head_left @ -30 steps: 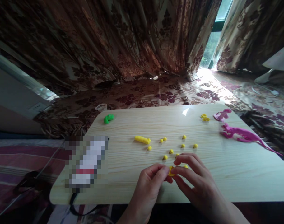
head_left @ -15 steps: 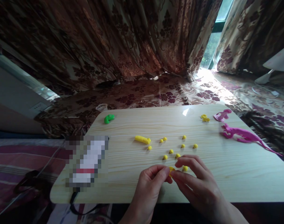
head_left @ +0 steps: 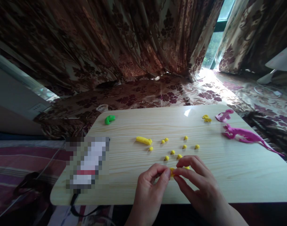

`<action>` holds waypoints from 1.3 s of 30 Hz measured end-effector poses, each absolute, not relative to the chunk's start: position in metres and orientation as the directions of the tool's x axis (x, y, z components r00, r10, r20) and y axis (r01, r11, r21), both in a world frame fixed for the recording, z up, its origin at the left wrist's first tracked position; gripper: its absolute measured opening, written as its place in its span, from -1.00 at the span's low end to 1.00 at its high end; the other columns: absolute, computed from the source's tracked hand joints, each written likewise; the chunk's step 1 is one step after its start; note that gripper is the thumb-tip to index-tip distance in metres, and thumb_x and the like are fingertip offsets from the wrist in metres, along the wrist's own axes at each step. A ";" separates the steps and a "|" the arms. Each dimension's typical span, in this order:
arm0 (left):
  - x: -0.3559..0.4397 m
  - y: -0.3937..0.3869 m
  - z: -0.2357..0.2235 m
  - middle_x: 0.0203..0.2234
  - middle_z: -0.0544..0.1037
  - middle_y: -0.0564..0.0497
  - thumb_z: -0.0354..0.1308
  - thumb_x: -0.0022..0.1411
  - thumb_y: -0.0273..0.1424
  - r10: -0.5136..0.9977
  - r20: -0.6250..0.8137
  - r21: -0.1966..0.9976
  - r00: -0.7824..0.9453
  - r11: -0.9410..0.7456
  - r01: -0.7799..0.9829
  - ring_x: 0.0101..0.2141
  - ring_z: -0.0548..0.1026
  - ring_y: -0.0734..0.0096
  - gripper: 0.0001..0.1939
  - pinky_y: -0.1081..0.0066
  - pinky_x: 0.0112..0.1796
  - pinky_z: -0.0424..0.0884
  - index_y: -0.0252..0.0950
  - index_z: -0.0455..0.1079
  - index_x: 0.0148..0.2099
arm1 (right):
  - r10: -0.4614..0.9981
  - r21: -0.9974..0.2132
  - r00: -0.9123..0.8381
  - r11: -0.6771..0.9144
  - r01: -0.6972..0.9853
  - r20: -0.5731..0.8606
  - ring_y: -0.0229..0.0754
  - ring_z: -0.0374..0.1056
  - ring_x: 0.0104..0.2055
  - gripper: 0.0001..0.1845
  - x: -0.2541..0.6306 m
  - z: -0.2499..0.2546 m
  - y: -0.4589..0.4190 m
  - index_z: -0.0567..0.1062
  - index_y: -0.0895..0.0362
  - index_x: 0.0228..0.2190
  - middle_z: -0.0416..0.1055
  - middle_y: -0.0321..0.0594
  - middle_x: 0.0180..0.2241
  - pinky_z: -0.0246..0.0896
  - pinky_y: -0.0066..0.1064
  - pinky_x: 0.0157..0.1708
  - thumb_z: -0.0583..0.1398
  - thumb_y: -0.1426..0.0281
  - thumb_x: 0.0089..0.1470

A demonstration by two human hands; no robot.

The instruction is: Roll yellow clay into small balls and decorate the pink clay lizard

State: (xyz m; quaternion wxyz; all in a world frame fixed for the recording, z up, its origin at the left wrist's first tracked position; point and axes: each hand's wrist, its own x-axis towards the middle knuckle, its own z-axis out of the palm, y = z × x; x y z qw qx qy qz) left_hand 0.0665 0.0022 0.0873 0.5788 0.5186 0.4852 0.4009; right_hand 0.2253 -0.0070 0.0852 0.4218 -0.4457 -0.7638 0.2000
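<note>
Between the fingertips of both hands is a small piece of yellow modelling clay (head_left: 172, 172), partly covered by the fingers. My left hand (head_left: 152, 185) pinches it between thumb and forefinger. From the other side, my right hand (head_left: 202, 182) grips it with thumb and forefinger, its other fingers curled above. Several small yellow clay balls (head_left: 167, 158) lie scattered on the wooden table (head_left: 124, 175) just beyond the hands; one is half hidden behind the right fingers. Farther left of the balls rests a yellow clay roll (head_left: 143, 140).
A green clay piece (head_left: 109, 119) sits at the back left. Toward the back right are yellow scraps (head_left: 206, 118), a light pink clay piece (head_left: 224, 116) and a long magenta clay strip (head_left: 244, 135). A blurred-out object (head_left: 89, 166) with a black strap occupies the left side.
My fingers have shifted slightly around the yellow clay piece, the right thumb now lower and the forefinger against it. The pieces on the table have stayed put.
</note>
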 end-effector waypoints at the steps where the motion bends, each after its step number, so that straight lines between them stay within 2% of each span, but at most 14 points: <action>1: 0.066 0.002 0.088 -0.45 0.45 0.04 0.06 0.21 -0.38 0.969 -0.127 0.991 0.212 0.118 0.058 -0.34 0.39 0.38 -0.83 0.46 -0.25 0.30 -0.27 0.47 -0.27 | 0.859 -0.694 -0.233 0.507 0.510 0.456 -0.16 0.22 -0.18 -0.70 0.225 0.086 -0.007 0.45 0.07 -0.22 0.26 -0.17 -0.25 0.23 -0.29 -0.24 0.17 0.61 0.00; 9: 0.066 0.000 0.089 -0.40 0.44 0.04 0.06 0.20 -0.42 0.975 -0.026 0.992 0.219 -0.001 0.123 -0.31 0.41 0.38 -0.86 0.44 -0.21 0.29 -0.27 0.45 -0.26 | 0.904 -0.775 -0.159 0.423 0.469 0.397 -0.18 0.26 -0.19 -0.79 0.223 0.090 -0.008 0.45 0.08 -0.28 0.25 -0.18 -0.25 0.26 -0.35 -0.26 0.17 0.57 0.02; 12: 0.066 0.001 0.089 -0.42 0.44 0.04 0.05 0.21 -0.39 0.970 -0.078 0.995 0.230 0.061 0.077 -0.31 0.40 0.39 -0.85 0.44 -0.20 0.28 -0.28 0.45 -0.27 | 0.905 -0.787 -0.173 0.423 0.450 0.388 -0.20 0.27 -0.21 -0.80 0.223 0.090 -0.008 0.45 0.08 -0.28 0.25 -0.18 -0.26 0.27 -0.36 -0.28 0.16 0.57 0.03; 15: 0.069 0.002 0.089 -0.50 0.45 0.04 0.06 0.21 -0.35 0.948 -0.213 0.972 0.237 0.230 -0.048 -0.35 0.39 0.39 -0.80 0.43 -0.24 0.28 -0.31 0.45 -0.36 | 0.902 -0.786 -0.200 0.432 0.443 0.383 -0.21 0.28 -0.21 -0.79 0.225 0.090 -0.009 0.46 0.06 -0.28 0.24 -0.19 -0.25 0.27 -0.37 -0.28 0.15 0.57 0.05; 18: 0.074 0.002 0.088 -0.56 0.46 0.05 0.13 0.14 -0.34 0.922 -0.343 0.901 0.182 0.377 -0.214 -0.41 0.40 0.41 -0.83 0.42 -0.28 0.29 -0.32 0.47 -0.38 | 0.893 -0.762 -0.221 0.451 0.465 0.393 -0.19 0.28 -0.19 -0.77 0.226 0.088 -0.009 0.45 0.05 -0.26 0.24 -0.18 -0.21 0.28 -0.35 -0.26 0.16 0.55 0.04; 21: 0.077 0.001 0.087 -0.55 0.49 0.05 0.21 0.06 -0.37 0.921 -0.367 0.876 0.126 0.388 -0.287 -0.43 0.39 0.44 -0.88 0.45 -0.30 0.29 -0.31 0.50 -0.37 | 0.869 -0.693 -0.258 0.494 0.525 0.423 -0.14 0.25 -0.13 -0.71 0.226 0.086 -0.009 0.43 0.04 -0.20 0.25 -0.15 -0.17 0.26 -0.30 -0.19 0.18 0.55 0.00; 25: 0.077 0.001 0.089 -0.55 0.49 0.04 0.19 0.09 -0.36 0.921 -0.366 0.872 0.133 0.389 -0.296 -0.42 0.37 0.45 -0.87 0.44 -0.28 0.28 -0.32 0.50 -0.39 | 0.836 -0.617 -0.285 0.541 0.571 0.468 -0.12 0.22 -0.10 -0.73 0.227 0.082 -0.009 0.43 0.07 -0.26 0.25 -0.14 -0.15 0.24 -0.27 -0.17 0.17 0.60 -0.02; 28: 0.074 0.000 0.086 -0.51 0.49 0.01 0.14 0.14 -0.33 0.895 -0.389 0.846 0.219 0.441 -0.299 -0.39 0.37 0.43 -0.81 0.39 -0.25 0.30 -0.35 0.48 -0.40 | 0.831 -0.611 -0.302 0.550 0.570 0.467 -0.13 0.22 -0.10 -0.77 0.227 0.081 -0.010 0.41 0.10 -0.31 0.25 -0.14 -0.15 0.24 -0.27 -0.18 0.16 0.61 -0.02; 31: 0.072 0.000 0.079 -0.46 0.49 0.01 0.14 0.16 -0.34 0.873 -0.398 0.819 0.282 0.476 -0.319 -0.33 0.38 0.41 -0.83 0.37 -0.21 0.31 -0.33 0.48 -0.34 | 0.821 -0.593 -0.313 0.564 0.575 0.478 -0.13 0.21 -0.10 -0.75 0.227 0.078 -0.011 0.41 0.10 -0.28 0.25 -0.14 -0.15 0.24 -0.27 -0.18 0.16 0.61 -0.03; 35: 0.072 0.000 0.075 -0.46 0.49 0.03 0.16 0.14 -0.35 0.893 -0.392 0.839 0.220 0.446 -0.311 -0.32 0.38 0.42 -0.86 0.41 -0.21 0.29 -0.31 0.49 -0.31 | 0.807 -0.550 -0.323 0.578 0.603 0.494 -0.12 0.21 -0.09 -0.71 0.228 0.078 -0.010 0.41 0.09 -0.24 0.27 -0.14 -0.16 0.25 -0.26 -0.16 0.17 0.61 -0.03; 39: 0.078 0.000 0.084 -0.53 0.49 0.03 0.18 0.10 -0.35 0.913 -0.385 0.865 0.138 0.408 -0.290 -0.40 0.38 0.43 -0.84 0.46 -0.30 0.29 -0.35 0.48 -0.42 | 0.800 -0.554 -0.316 0.586 0.592 0.510 -0.12 0.22 -0.10 -0.72 0.225 0.080 -0.009 0.42 0.09 -0.25 0.30 -0.14 -0.19 0.25 -0.25 -0.16 0.19 0.61 -0.04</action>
